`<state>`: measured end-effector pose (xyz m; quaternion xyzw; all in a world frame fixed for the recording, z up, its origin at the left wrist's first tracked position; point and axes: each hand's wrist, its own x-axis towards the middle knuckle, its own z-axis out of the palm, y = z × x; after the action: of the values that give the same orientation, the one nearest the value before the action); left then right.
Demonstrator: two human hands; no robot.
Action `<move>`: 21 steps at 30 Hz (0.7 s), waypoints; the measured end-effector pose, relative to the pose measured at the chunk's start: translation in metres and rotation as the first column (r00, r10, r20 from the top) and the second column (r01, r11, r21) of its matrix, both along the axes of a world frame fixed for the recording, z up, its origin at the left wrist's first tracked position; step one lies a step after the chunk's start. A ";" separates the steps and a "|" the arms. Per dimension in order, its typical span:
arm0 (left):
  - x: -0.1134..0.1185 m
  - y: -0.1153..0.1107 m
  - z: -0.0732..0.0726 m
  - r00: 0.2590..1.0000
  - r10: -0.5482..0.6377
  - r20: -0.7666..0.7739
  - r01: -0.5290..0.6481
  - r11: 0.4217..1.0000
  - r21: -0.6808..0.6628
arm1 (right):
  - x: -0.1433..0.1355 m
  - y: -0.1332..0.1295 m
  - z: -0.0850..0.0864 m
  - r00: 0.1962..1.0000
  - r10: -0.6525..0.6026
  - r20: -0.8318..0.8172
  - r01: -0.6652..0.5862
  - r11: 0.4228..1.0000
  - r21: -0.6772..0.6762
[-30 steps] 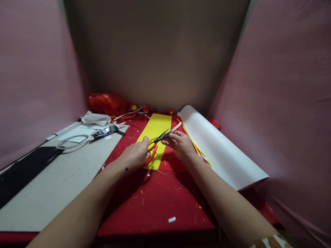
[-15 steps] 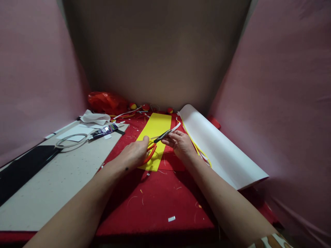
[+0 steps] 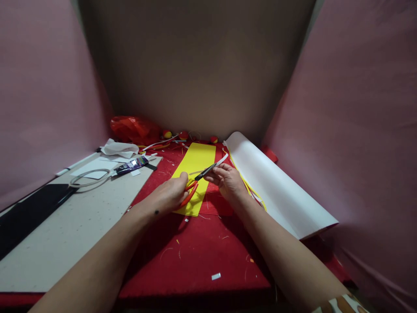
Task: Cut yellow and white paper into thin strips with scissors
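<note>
My left hand [image 3: 172, 191] is closed around the handles of a pair of scissors [image 3: 192, 193], orange and yellow with dark blades. The blades point up and right to my right hand [image 3: 226, 179], whose fingers pinch a narrow white paper strip [image 3: 223, 159]. The strip's curved end rises past the blade tips. Both hands hover over a ribbed yellow corrugated sheet [image 3: 198, 157]. Partly under it and below my right hand lies a ribbed red sheet [image 3: 216, 202]. My fingers cover part of the strip where it meets the blades.
To the right lies a large rolled white sheet [image 3: 270, 182], with thin yellow strips [image 3: 249, 188] along its edge. A grey board [image 3: 97, 230] on the left carries a purple packet [image 3: 132, 165] and papers. A red plastic bag [image 3: 135, 129] and small red-yellow balls [image 3: 167, 134] sit at the back.
The scissor blades look closer together than before and have shifted very slightly to the right. My right hand still pinches the strip in nearly the same place.
</note>
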<state>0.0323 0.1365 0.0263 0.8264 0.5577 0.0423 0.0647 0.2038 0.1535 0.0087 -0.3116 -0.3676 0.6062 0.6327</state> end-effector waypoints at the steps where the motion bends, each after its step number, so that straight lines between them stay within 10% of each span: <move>1: 0.000 0.000 0.000 1.000 0.004 0.016 -0.003 1.000 -0.023 | -0.001 -0.001 0.001 1.000 0.008 0.005 -0.008 1.000 0.001; 21: 0.004 0.001 -0.001 1.000 0.021 0.021 -0.020 0.999 -0.045 | -0.006 -0.005 -0.001 0.999 0.023 0.024 -0.022 0.999 -0.037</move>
<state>0.0365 0.1371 0.0254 0.8186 0.5661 0.0394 0.0885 0.1982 0.1489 0.0078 -0.3264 -0.3678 0.6160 0.6154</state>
